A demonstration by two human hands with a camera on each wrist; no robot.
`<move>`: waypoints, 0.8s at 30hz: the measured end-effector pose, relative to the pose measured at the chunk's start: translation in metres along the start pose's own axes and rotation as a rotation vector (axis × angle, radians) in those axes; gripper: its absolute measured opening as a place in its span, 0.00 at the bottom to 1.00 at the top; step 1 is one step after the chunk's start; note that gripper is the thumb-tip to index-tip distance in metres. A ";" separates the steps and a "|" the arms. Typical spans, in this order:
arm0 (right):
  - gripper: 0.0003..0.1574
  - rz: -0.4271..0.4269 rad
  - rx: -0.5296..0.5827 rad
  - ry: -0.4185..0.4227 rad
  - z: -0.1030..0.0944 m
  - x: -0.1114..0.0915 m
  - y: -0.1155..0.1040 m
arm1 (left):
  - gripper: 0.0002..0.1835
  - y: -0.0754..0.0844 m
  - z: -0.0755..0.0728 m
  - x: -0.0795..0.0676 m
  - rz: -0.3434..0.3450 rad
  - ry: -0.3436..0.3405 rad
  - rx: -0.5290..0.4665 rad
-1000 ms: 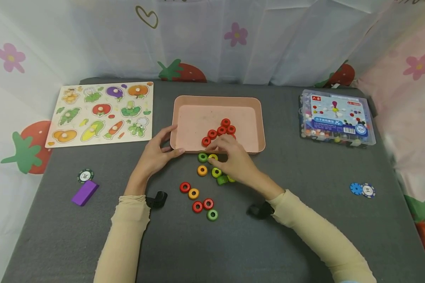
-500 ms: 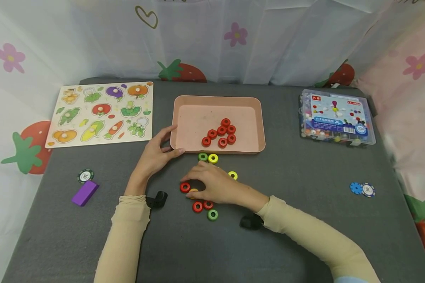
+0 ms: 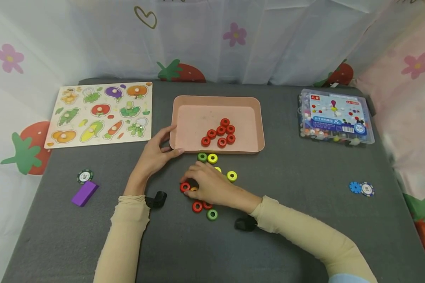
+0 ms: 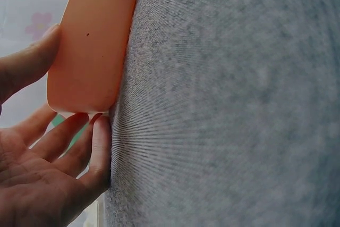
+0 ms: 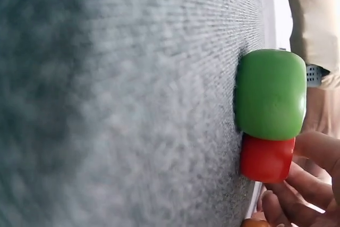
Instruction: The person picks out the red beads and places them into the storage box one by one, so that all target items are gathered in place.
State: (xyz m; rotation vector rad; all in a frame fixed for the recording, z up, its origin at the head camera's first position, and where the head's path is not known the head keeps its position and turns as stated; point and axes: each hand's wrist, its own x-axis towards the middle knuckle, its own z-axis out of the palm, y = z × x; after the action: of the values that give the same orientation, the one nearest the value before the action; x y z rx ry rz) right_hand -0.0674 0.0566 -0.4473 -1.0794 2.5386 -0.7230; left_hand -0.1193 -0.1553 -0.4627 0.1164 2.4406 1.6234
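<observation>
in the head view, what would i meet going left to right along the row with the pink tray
Vegetable puzzle board → left hand → pink tray → clear plastic box.

Curtained nook: strawberry-print drapes [image 3: 212, 43] behind a grey table [image 3: 287, 165]
</observation>
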 end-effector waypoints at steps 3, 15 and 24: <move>0.17 -0.005 0.030 0.032 -0.004 0.001 0.002 | 0.42 0.000 -0.001 0.000 0.007 0.000 0.000; 0.18 0.057 0.280 0.476 -0.049 0.005 0.048 | 0.42 0.001 0.001 0.000 -0.018 -0.002 0.018; 0.17 0.270 0.292 0.718 -0.075 0.005 0.100 | 0.43 0.001 0.001 0.000 -0.024 0.001 0.021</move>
State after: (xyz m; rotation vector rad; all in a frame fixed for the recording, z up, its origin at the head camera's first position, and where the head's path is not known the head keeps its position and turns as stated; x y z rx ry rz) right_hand -0.1624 0.1369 -0.4403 -0.3984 2.9049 -1.5562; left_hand -0.1196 -0.1537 -0.4622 0.0896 2.4510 1.5883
